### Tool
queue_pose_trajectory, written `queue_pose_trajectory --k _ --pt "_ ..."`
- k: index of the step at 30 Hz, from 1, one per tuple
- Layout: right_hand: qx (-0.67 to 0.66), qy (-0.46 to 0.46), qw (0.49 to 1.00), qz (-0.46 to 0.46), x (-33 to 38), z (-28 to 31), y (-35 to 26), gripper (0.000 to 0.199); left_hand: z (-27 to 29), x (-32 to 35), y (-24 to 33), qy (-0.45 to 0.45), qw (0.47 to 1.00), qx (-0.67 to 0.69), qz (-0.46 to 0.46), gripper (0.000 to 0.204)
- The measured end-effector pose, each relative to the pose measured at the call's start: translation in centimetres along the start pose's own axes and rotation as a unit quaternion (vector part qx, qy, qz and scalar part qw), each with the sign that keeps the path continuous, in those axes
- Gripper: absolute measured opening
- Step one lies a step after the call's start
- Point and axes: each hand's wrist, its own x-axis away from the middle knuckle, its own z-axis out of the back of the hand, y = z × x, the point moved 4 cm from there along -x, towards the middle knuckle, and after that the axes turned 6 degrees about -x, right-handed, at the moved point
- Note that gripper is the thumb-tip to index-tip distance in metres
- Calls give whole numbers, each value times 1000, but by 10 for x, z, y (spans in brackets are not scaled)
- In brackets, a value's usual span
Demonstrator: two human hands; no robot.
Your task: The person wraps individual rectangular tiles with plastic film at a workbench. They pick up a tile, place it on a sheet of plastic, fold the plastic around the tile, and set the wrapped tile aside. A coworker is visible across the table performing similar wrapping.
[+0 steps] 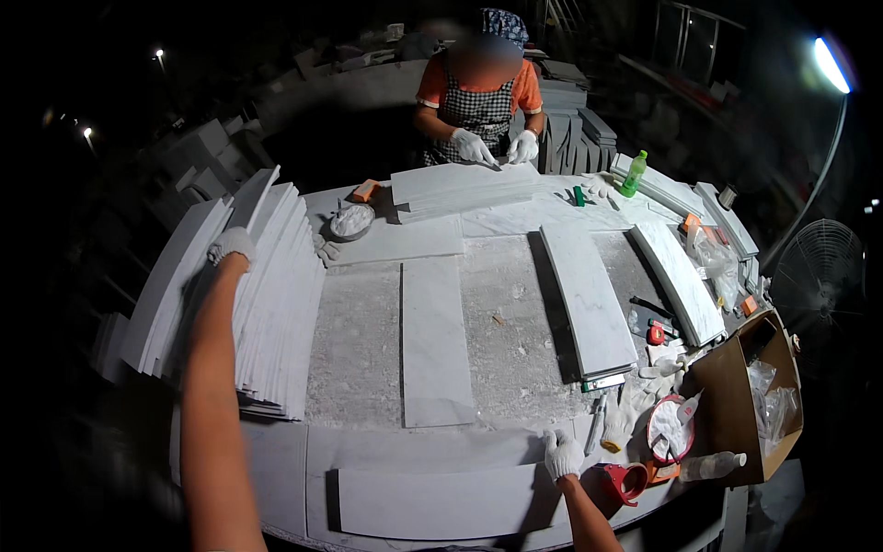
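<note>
My left hand (232,247), in a white glove, is closed on the upper edge of a pale stone slab (253,198) in a row of slabs standing on edge at the left. My right hand (563,455), gloved too, rests at the far edge of a long white slab (441,501) lying flat along the front of the table. Its bent fingers look slightly apart, and nothing shows in them. Just beyond that hand lies a thin scraper-like tool (597,421). A white slab (437,340) lies lengthwise mid-table, with a slab stack (589,299) to its right.
Across the table (354,368), a person (474,106) in white gloves works with a small tool over stacked slabs (464,191). At right are a red tape dispenser (625,483), a bowl of white paste (671,428), a clear bottle (713,466), a cardboard box (736,396) and a fan (819,271).
</note>
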Motion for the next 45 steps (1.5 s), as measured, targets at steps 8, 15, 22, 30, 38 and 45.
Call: queue_pose_trajectory --k 8,15,22,30,38,45 --pt "22 -8 999 42 -5 -10 -6 37 72 62 -115 113 985 114 -70 31" --pt "1 -10 1000 27 -3 0 0 40 126 304 -28 -52 888 371 -266 31" --pt "-14 -139 989 54 -28 5 1 45 73 453 59 -359 820 334 -294 35" --pt "-179 -301 936 -26 -43 -1 -5 35 7 525 92 -42 808 311 -498 34" --pt "-184 -301 933 -73 -39 14 -1 35 -27 574 122 164 791 269 -524 28" --pt "-163 -276 945 -68 -35 18 3 34 -77 612 131 107 822 229 -511 36"
